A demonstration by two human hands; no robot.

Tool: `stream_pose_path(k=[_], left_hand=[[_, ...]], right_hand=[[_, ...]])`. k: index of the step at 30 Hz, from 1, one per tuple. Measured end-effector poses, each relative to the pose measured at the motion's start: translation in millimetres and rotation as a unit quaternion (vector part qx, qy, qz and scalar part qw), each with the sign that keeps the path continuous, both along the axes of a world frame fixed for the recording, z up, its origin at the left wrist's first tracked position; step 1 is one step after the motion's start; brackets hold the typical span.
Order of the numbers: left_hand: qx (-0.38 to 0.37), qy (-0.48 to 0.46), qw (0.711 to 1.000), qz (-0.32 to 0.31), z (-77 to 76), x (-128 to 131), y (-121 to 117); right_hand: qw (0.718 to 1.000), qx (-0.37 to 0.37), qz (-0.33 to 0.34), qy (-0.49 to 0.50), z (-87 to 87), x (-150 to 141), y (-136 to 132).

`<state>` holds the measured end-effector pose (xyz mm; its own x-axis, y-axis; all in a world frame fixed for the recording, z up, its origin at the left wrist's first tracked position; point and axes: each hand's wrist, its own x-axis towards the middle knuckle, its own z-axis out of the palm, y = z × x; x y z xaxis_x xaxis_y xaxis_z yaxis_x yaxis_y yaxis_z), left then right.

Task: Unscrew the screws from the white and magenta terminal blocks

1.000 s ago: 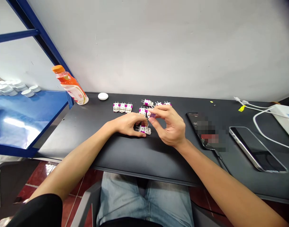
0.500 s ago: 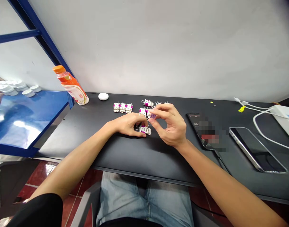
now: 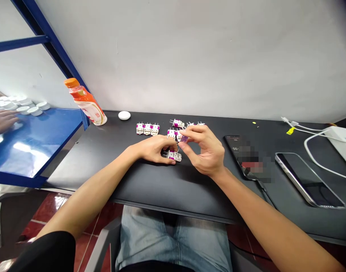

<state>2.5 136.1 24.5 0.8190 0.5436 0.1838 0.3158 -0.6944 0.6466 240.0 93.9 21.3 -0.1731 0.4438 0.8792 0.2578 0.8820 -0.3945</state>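
My left hand (image 3: 156,148) rests on the black table, its thumb and fingers closed around a white-and-purple plug insert (image 3: 173,155) that lies with its metal pins to the left. My right hand (image 3: 205,151) pinches a small screwdriver (image 3: 184,139) by its translucent purple handle. The thin shaft slants down toward the held insert; whether its tip touches is hard to make out. Just behind the hands are more plug inserts (image 3: 171,133), partly covered by my right fingers. Three others (image 3: 147,129) stand in a row to the left, and one (image 3: 177,123) lies on its side farther back.
An orange-capped bottle (image 3: 89,107) and a white oval object (image 3: 124,115) are at the back left. Two phones (image 3: 309,181) lie right, near white cables (image 3: 306,145) and a white box (image 3: 343,138). Another person's hand (image 3: 3,121) is over the blue table (image 3: 56,124) with white round lids.
My hands stay almost in place, with the right fingers shifted very slightly on the screwdriver. At the far left, the other person's hand has come farther into view.
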Motion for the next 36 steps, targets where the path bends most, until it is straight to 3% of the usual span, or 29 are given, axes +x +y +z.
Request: stream_pose_path(k=[10,19,27,36], left_hand=[[0.009,0.000,1.000,-0.005,-2.6,-1.2,0.6],[0.009,0.006,1.000,0.003,-1.6,-0.8,0.2],[0.009,0.004,1.000,-0.003,-1.7,-1.1,0.2],[0.001,0.008,1.000,0.004,1.0,0.0,-0.5]], right_hand=[[1.000,-0.025,0.006,0.005,-3.1,1.9,-1.0],[1.000,0.010,-0.007,0.000,4.2,-0.2,-0.1],[1.000,-0.020,0.000,0.006,0.3,0.9,-2.6],[1.000,0.025,-0.013,0.000,4.9,0.0,0.6]])
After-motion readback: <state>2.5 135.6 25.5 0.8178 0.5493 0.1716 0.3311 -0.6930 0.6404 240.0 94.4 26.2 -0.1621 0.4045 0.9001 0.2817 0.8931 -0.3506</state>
